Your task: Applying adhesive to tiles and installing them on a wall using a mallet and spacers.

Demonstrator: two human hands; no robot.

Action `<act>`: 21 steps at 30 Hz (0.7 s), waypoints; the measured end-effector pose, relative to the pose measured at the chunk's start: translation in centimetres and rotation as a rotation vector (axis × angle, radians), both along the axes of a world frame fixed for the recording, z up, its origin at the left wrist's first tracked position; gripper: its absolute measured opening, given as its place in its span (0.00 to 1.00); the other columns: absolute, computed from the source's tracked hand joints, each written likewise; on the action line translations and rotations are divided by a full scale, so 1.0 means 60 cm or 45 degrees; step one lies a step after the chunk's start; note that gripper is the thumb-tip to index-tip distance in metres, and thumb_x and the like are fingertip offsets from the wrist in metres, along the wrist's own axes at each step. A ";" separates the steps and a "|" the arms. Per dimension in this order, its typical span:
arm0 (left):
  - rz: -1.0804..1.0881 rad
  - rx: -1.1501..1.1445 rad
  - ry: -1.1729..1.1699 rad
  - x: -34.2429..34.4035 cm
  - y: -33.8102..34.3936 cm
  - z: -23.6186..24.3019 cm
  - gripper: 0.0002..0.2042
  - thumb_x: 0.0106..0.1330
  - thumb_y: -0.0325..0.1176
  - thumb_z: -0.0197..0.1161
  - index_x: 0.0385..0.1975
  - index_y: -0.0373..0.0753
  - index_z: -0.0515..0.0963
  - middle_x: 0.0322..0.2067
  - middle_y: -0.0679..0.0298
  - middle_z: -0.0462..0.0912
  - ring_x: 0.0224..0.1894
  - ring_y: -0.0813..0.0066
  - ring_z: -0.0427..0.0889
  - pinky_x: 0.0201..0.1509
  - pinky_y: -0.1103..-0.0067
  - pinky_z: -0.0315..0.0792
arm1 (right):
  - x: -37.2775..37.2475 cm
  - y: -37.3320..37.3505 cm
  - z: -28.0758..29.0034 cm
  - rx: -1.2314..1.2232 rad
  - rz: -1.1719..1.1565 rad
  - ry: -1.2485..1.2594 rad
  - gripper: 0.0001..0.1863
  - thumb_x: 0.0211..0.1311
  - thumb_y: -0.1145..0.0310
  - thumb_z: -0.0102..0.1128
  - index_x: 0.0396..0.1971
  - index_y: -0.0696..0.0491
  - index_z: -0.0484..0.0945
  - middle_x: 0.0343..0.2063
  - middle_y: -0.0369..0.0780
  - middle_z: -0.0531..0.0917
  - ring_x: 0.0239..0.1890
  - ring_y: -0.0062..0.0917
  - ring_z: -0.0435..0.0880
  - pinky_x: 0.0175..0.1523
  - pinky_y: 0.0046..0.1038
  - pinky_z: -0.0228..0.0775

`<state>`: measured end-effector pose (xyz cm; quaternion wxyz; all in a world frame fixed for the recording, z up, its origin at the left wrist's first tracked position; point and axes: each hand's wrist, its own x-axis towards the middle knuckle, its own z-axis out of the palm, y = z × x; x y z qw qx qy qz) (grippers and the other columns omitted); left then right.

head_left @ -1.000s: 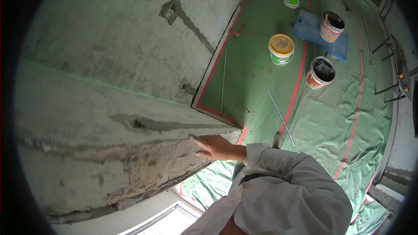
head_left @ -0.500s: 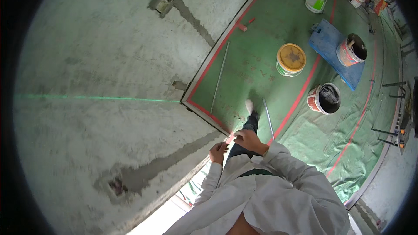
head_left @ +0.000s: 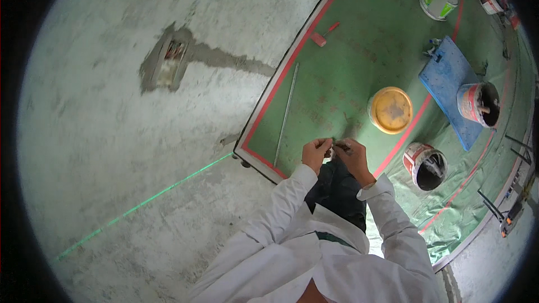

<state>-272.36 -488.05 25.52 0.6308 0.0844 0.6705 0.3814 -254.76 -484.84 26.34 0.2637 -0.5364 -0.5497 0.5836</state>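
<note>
Both my hands are raised in front of me, almost meeting at the fingertips. The fingers of my left hand (head_left: 316,154) are pinched together. Beside it, my right hand (head_left: 352,158) is curled in a similar pinch. Something small and dark may lie between the fingertips, too small to make out. Below them show my dark trousers (head_left: 337,191). The yellow lid of a bucket (head_left: 392,110) is the nearest object, on the green floor sheet to the right and beyond my hands.
A long metal straightedge (head_left: 287,115) lies along the left wall, with a red-handled roller (head_left: 323,38) farther off. To the right are an open bucket (head_left: 414,160), a blue board (head_left: 448,78) and a mortar bucket (head_left: 469,101). A recessed wall box (head_left: 168,64) is set in the grey wall.
My view has turned and moved forward. My hands, lower and staggered before, are now raised and brought together fingertip to fingertip.
</note>
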 end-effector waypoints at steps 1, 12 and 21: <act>0.012 -0.029 0.002 -0.002 0.063 -0.007 0.13 0.76 0.38 0.74 0.47 0.34 0.88 0.36 0.66 0.89 0.34 0.77 0.86 0.39 0.77 0.83 | -0.006 0.056 -0.022 0.039 -0.039 0.004 0.10 0.67 0.76 0.75 0.46 0.60 0.89 0.39 0.40 0.92 0.40 0.21 0.90 0.48 0.26 0.83; 0.334 -0.150 -0.150 -0.127 0.619 -0.497 0.14 0.75 0.39 0.75 0.46 0.33 0.86 0.35 0.66 0.87 0.34 0.76 0.86 0.40 0.75 0.84 | -0.127 0.692 -0.488 0.098 0.259 0.011 0.10 0.66 0.72 0.74 0.44 0.59 0.89 0.34 0.44 0.90 0.32 0.30 0.87 0.42 0.32 0.79; 0.543 0.021 -0.266 -0.192 0.927 -0.753 0.10 0.77 0.37 0.72 0.45 0.37 0.85 0.35 0.67 0.85 0.34 0.75 0.84 0.40 0.74 0.82 | -0.227 1.066 -0.729 0.350 0.673 -0.224 0.12 0.61 0.69 0.75 0.43 0.58 0.88 0.31 0.48 0.89 0.33 0.38 0.91 0.41 0.37 0.81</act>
